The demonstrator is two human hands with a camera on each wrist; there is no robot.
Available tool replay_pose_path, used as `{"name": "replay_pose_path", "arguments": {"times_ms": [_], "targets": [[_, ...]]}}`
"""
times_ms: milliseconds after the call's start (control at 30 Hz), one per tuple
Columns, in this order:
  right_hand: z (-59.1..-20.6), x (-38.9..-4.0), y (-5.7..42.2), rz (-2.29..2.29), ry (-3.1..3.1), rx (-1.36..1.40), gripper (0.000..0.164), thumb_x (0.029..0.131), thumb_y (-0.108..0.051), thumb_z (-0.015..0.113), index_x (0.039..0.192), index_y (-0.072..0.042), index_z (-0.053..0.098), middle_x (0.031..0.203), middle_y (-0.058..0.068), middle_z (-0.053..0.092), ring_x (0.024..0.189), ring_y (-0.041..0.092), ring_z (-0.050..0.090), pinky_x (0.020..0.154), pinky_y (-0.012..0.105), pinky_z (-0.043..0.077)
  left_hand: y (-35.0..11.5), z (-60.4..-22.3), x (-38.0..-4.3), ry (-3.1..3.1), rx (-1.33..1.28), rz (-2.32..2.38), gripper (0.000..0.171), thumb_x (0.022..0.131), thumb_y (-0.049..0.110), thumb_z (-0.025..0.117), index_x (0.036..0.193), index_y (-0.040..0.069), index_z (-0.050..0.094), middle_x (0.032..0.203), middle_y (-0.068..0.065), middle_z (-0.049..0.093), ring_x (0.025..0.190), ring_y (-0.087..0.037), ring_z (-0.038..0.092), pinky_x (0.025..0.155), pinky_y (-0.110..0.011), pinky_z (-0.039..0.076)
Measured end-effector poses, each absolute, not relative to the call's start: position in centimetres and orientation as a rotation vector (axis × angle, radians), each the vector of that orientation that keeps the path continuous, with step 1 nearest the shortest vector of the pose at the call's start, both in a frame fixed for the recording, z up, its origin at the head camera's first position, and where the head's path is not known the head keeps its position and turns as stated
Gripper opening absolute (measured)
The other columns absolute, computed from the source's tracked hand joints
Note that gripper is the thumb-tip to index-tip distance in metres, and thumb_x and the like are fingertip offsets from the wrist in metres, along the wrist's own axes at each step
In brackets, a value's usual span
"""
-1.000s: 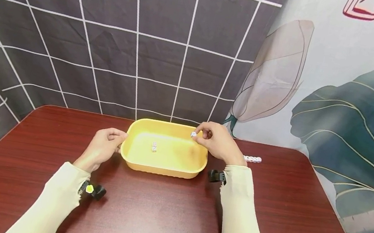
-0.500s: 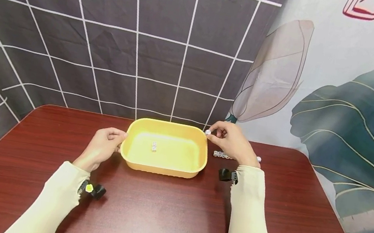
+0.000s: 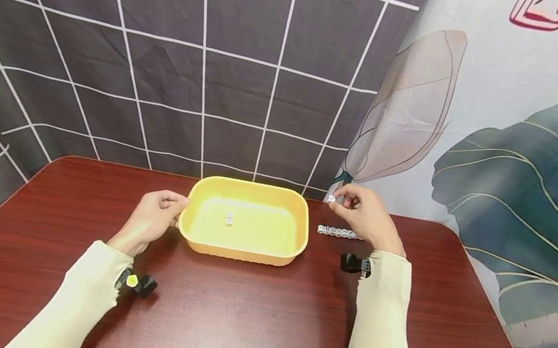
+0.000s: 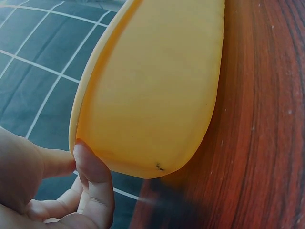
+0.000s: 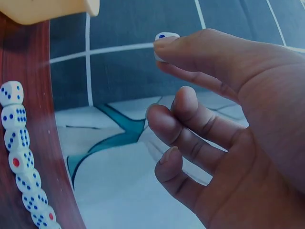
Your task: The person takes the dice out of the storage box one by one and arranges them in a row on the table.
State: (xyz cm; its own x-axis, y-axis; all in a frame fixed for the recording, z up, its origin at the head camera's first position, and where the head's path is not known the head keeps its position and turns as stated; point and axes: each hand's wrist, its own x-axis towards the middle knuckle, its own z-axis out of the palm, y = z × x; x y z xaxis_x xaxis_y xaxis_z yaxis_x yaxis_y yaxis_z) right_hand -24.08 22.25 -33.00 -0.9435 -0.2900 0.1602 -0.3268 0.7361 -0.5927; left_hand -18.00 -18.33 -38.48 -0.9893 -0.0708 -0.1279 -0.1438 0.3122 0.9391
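Note:
A yellow plastic tub stands on the table, and two white dice lie together on its floor, left of the middle. My left hand pinches the tub's left rim between thumb and fingers; the left wrist view shows this grip close up. Off the tub's right side, my right hand holds a single white die between thumb and index finger, in the air. The other fingers are loosely bent. Below that hand, a row of white dice with blue and red pips lies on the table, partly hidden in the head view.
The dark red wooden table ends at the back against a grey cloth with white grid lines. On the right hangs a pale cloth printed with large leaves.
My right hand has moved right, from over the tub to above the row of dice, still pinching the die. My left hand and the two dice in the tub have stayed put.

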Motion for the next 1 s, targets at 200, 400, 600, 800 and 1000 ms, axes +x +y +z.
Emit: {"name": "replay_pose_path", "arguments": {"times_ms": [200, 400, 600, 800, 1000], "targets": [[-33.3, -24.1, 23.4, 0.982, -2.885, 0.453, 0.010, 0.094, -0.016, 0.072, 0.103, -0.013, 0.073, 0.084, 0.005, 0.055, 0.080, 0.022, 0.053, 0.070, 0.032, 0.044, -18.4, -38.5, -18.0, 2.493, -0.201, 1.796, 0.035, 0.106, 0.015, 0.054, 0.128, -0.011, 0.058, 0.100, -0.017, 0.071, 0.073, -0.005, 0.064, 0.070, -0.020, 0.060], [-33.4, -24.0, 24.5, 0.980, -2.872, 0.394, 0.011, 0.094, -0.015, 0.071, 0.104, -0.011, 0.071, 0.085, 0.005, 0.055, 0.075, 0.021, 0.051, 0.065, 0.029, 0.044, -18.4, -38.4, -18.0, 2.500, -0.205, 1.782, 0.035, 0.105, 0.016, 0.055, 0.128, -0.011, 0.059, 0.099, -0.016, 0.071, 0.071, -0.005, 0.063, 0.071, -0.022, 0.060], [-33.7, -23.7, 25.9, 0.958, -2.853, 0.330, 0.013, 0.095, -0.016, 0.069, 0.107, -0.010, 0.071, 0.085, 0.007, 0.054, 0.076, 0.022, 0.049, 0.069, 0.031, 0.042, -18.4, -38.4, -18.0, 2.498, -0.200, 1.786, 0.035, 0.106, 0.015, 0.054, 0.128, -0.011, 0.058, 0.100, -0.018, 0.070, 0.071, -0.005, 0.063, 0.071, -0.022, 0.060], [-34.0, -23.4, 27.0, 0.909, -2.835, 0.279, 0.016, 0.096, -0.017, 0.069, 0.110, -0.008, 0.070, 0.086, 0.008, 0.054, 0.079, 0.023, 0.050, 0.073, 0.033, 0.042, -18.4, -38.5, -18.0, 2.495, -0.204, 1.784, 0.035, 0.106, 0.016, 0.055, 0.128, -0.011, 0.059, 0.100, -0.016, 0.071, 0.071, -0.005, 0.063, 0.071, -0.021, 0.060], [-34.4, -23.2, 28.0, 0.884, -2.811, 0.228, 0.018, 0.096, -0.018, 0.068, 0.110, -0.008, 0.071, 0.086, 0.008, 0.055, 0.079, 0.022, 0.051, 0.073, 0.034, 0.042, -18.3, -38.4, -18.0, 2.497, -0.205, 1.785, 0.035, 0.106, 0.016, 0.055, 0.128, -0.011, 0.059, 0.099, -0.015, 0.071, 0.072, -0.005, 0.063, 0.071, -0.022, 0.060]]}}
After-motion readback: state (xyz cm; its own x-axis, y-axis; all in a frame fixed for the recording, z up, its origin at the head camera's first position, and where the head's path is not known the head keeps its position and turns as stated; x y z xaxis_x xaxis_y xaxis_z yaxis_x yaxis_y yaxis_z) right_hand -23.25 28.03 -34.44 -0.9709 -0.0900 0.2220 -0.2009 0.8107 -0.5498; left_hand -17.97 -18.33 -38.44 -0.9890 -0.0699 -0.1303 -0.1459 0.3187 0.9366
